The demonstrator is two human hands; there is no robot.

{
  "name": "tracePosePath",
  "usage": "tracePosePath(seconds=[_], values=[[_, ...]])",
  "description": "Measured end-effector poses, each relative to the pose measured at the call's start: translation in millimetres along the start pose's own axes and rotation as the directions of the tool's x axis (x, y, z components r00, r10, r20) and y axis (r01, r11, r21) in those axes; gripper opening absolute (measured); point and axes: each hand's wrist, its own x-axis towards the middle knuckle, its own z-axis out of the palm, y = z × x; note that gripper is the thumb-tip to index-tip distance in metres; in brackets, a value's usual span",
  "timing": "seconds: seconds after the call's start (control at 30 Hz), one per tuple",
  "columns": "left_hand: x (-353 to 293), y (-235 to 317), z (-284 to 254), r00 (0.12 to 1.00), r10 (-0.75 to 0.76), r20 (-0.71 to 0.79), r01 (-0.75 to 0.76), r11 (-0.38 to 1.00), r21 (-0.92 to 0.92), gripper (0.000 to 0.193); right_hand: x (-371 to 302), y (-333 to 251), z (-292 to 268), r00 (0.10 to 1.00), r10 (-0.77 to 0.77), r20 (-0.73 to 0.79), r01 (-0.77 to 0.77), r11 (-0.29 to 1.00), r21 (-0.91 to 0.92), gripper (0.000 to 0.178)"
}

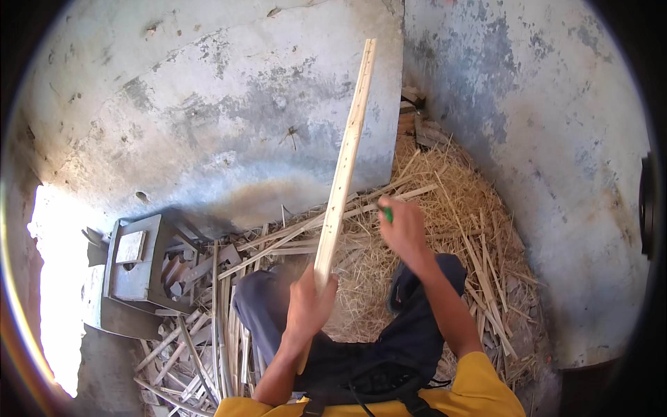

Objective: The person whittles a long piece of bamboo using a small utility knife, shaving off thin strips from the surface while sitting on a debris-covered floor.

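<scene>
My left hand [310, 302] is wrapped round the lower end of a long, pale wooden strip [343, 170]. The strip rises steeply in front of me, leaning a little to the right, with a row of small dark marks along its face. To the right of it, my right hand [404, 233] is closed on a small green tool [388, 213] with a dark end. Most of that tool is hidden in the fingers, so its kind cannot be made out. A gap separates my right hand from the strip.
Straw-like shavings [458, 187] and loose wooden strips [490, 299] cover the floor around my bent legs. A grey metal box [139, 260] stands at the left among scraps. Worn, peeling walls [229, 104] enclose the corner ahead. Bright light enters at the far left.
</scene>
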Motion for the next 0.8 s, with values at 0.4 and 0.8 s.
tracePosePath(seconds=[0.4,0.8], values=[[0.9,16.0,20.1,0.989,-0.017,0.146,0.02,1.0,-0.024,0.023,-17.1,-39.8,-4.9,0.989,-0.142,-0.034,0.138,0.986,-0.096,0.022],[1.2,6.7,10.6,0.999,0.037,0.025,-0.04,0.992,0.116,0.025,17.4,-43.7,15.7,0.974,-0.196,-0.114,0.171,0.966,-0.195,0.02]])
